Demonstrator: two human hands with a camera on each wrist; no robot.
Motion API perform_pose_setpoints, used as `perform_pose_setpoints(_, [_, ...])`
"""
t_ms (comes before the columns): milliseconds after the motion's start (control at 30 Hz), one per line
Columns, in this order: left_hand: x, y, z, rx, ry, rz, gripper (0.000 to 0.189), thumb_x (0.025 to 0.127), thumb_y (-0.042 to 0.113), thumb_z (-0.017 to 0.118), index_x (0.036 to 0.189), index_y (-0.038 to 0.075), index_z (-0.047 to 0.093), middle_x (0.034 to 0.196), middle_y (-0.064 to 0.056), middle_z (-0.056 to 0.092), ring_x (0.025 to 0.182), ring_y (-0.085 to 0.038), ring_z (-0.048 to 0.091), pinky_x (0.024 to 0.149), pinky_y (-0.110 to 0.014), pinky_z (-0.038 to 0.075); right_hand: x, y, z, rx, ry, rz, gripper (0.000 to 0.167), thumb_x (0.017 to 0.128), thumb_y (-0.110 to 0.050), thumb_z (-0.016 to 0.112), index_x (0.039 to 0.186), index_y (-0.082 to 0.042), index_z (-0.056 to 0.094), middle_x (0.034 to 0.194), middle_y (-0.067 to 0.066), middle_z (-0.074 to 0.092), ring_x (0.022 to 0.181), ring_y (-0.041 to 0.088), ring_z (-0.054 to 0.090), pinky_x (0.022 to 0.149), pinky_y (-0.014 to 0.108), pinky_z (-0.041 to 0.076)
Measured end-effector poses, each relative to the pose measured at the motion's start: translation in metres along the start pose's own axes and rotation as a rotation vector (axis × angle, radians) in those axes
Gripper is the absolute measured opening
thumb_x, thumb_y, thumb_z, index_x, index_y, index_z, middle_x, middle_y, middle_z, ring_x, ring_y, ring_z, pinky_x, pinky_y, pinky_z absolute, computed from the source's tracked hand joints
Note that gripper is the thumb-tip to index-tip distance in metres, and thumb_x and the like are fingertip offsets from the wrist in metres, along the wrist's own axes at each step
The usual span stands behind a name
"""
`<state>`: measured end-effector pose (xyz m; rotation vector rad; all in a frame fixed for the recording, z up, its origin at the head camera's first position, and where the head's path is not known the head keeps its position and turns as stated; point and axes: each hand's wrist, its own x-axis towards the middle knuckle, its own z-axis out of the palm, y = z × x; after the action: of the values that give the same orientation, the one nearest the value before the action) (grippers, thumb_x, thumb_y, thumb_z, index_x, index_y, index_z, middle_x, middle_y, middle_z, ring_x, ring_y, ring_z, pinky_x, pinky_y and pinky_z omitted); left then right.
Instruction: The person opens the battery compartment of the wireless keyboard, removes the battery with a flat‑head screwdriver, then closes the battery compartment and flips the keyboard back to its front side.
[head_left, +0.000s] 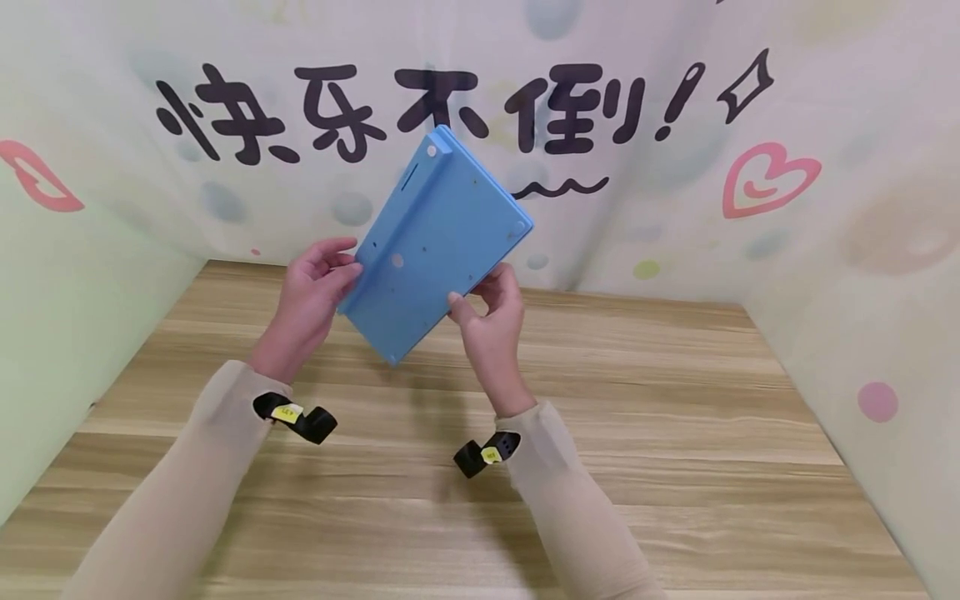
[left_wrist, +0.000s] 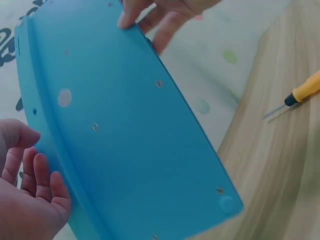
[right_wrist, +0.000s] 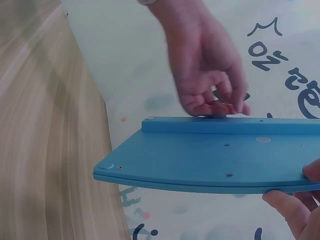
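A blue keyboard (head_left: 435, 250) is held tilted in the air above the table, its underside facing the head view. That side shows a raised ridge along one long edge, small screws and round pads; the keys are hidden. My right hand (head_left: 491, 329) grips the other long edge, thumb on the underside and fingers behind. At the ridge, my left hand (head_left: 311, 287) pinches the edge between thumb and curled fingers. The left hand (right_wrist: 207, 75) appears above the keyboard (right_wrist: 200, 155) in the right wrist view.
Below lies a wood-grain table (head_left: 675, 483). A yellow-handled screwdriver (left_wrist: 302, 92) rests on it at the right of the left wrist view. Behind the table hangs a pale printed backdrop (head_left: 652, 233) with black lettering, and similar panels stand on both sides.
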<state>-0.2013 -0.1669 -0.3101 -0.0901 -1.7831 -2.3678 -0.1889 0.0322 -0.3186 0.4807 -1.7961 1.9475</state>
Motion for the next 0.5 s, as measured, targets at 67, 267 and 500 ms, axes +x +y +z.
perform_pose_setpoints(67, [-0.002,-0.005,-0.005,-0.02,0.017,-0.024,0.021,0.088,-0.001,0.057,0.105,0.01,0.058,0.094,-0.005,0.047,0.084,-0.013,0.046,0.071,-0.016,0.044,0.002,0.0,0.0,0.008,0.005,-0.014,0.028,0.077,0.013,0.056,0.102,0.006,0.048,0.095,0.015,0.057,0.084,0.024,0.056,0.062,0.041,0.054])
perform_pose_setpoints(267, [-0.007,-0.021,-0.014,-0.076,0.084,-0.063,0.015,0.087,0.003,0.06,0.101,0.01,0.058,0.091,-0.003,0.047,0.079,-0.013,0.046,0.067,-0.018,0.043,0.006,-0.001,-0.001,0.037,0.019,-0.053,0.028,0.075,0.012,0.056,0.101,0.005,0.048,0.093,0.015,0.056,0.081,0.02,0.056,0.06,0.043,0.053])
perform_pose_setpoints(500, [-0.008,-0.038,-0.014,-0.148,0.225,-0.146,0.013,0.085,-0.001,0.06,0.089,0.012,0.06,0.079,0.001,0.052,0.072,-0.01,0.049,0.062,-0.019,0.042,0.014,-0.005,-0.003,0.078,0.028,-0.043,0.029,0.075,0.011,0.056,0.101,0.005,0.047,0.092,0.013,0.055,0.081,0.018,0.055,0.06,0.046,0.053])
